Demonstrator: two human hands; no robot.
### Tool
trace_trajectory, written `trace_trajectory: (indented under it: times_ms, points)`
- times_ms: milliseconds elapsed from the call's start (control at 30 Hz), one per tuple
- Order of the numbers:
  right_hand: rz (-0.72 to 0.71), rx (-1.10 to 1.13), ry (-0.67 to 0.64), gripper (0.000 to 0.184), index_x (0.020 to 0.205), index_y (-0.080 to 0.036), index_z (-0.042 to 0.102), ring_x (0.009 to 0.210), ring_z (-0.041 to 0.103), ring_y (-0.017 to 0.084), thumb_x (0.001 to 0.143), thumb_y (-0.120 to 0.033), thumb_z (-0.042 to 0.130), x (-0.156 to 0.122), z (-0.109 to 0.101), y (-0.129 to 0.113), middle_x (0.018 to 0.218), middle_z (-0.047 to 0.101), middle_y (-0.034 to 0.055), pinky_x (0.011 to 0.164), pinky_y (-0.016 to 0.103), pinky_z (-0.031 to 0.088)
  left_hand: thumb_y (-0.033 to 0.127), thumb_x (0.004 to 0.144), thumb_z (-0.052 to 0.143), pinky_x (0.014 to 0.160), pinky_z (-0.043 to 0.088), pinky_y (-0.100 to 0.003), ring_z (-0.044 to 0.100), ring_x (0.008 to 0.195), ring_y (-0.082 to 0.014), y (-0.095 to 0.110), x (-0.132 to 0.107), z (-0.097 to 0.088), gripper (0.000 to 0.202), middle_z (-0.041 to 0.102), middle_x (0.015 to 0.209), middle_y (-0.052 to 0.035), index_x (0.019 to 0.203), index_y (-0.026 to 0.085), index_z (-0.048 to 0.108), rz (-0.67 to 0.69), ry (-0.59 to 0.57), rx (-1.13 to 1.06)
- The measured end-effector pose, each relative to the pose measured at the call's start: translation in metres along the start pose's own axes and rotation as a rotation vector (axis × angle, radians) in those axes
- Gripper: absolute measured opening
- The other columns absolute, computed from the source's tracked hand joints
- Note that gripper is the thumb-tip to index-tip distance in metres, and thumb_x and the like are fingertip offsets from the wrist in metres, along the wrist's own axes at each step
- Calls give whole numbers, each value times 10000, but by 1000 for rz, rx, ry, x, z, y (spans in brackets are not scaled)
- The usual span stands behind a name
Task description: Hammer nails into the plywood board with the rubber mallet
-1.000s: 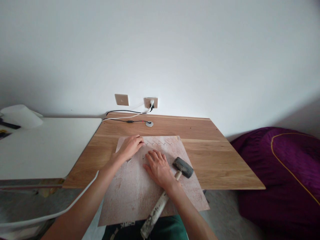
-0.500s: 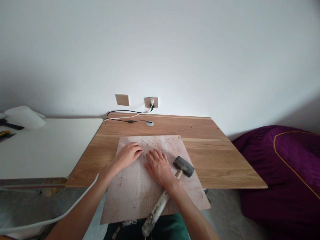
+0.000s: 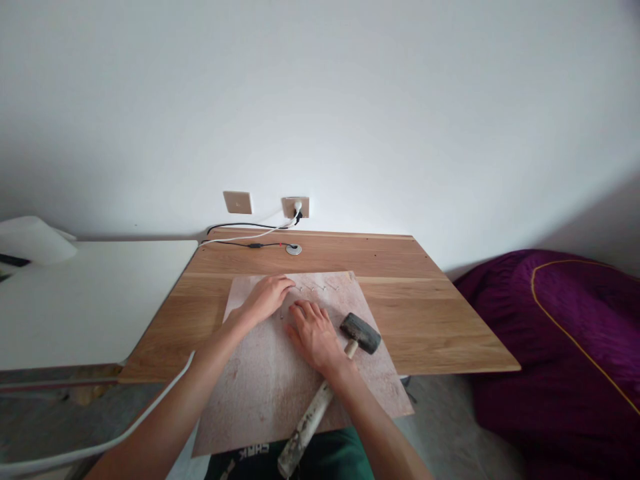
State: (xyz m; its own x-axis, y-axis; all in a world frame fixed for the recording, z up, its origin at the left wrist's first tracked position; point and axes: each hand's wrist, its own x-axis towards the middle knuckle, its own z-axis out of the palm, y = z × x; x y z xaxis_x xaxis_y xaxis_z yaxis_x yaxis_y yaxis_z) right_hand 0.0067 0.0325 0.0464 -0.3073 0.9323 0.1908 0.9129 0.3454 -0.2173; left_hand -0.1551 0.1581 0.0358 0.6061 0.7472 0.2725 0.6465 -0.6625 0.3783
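A pale, mottled board [image 3: 270,387] lies on the wooden desk [image 3: 410,313] and overhangs its near edge. Small nails [image 3: 320,288] stand in a row near the board's far edge. My left hand [image 3: 267,297] rests at the left end of that row, fingers curled together in a pinch; what they hold is too small to make out. My right hand [image 3: 313,330] lies flat on the board just below the nails, fingers stretched out. A black-headed mallet [image 3: 360,332] with a worn wooden handle lies on the board beside my right wrist.
Black and white cables [image 3: 250,235] run from a wall socket [image 3: 295,207] across the desk's back edge. A white table [image 3: 90,300] adjoins on the left. A purple beanbag [image 3: 560,333] sits at the right. A white cord [image 3: 125,427] hangs under my left arm.
My left hand drew back toward me, then returned up to the left end of the nail row. My right hand and the mallet stayed put. The view shifted slightly.
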Motion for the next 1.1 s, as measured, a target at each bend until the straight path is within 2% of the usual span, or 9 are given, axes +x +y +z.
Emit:
trace_trajectory:
  times_ms: [267,567,800,967,1100]
  points:
    - [44,7,42,230,1251,-180,666,1159,655,308,1052,-273,599,1,1,0,1331,706,134,946,445,556,17,937,591,910,546,-295,732,999,-216,0,1,-2,298,785,1063,-66,1039,205,799,10,-48,7]
    - [51,29,70,243,1264,-177,661,1147,654,313,1041,-257,607,0,3,1,1318,706,129,942,459,558,27,940,592,829,509,-283,700,931,-207,-2,2,-3,246,752,977,-51,967,201,763,35,-54,61]
    - [57,34,66,255,1279,-174,654,1160,649,311,1045,-251,589,0,1,2,1330,697,134,955,458,553,-6,908,565,873,504,-313,670,958,-227,1,7,-13,267,735,983,-66,948,180,751,128,-101,114]
    - [61,29,50,261,1289,-173,652,1167,649,304,1049,-251,585,0,-2,1,1335,695,138,958,445,550,71,959,604,858,500,-314,653,910,-220,1,8,-13,185,698,899,-55,851,174,714,144,-82,175]
    - [68,30,44,283,1314,-172,642,1186,645,310,1049,-249,580,0,-2,0,1360,686,142,967,455,552,147,986,655,834,491,-312,653,908,-220,2,7,-10,152,688,899,-53,841,176,691,130,-58,206]
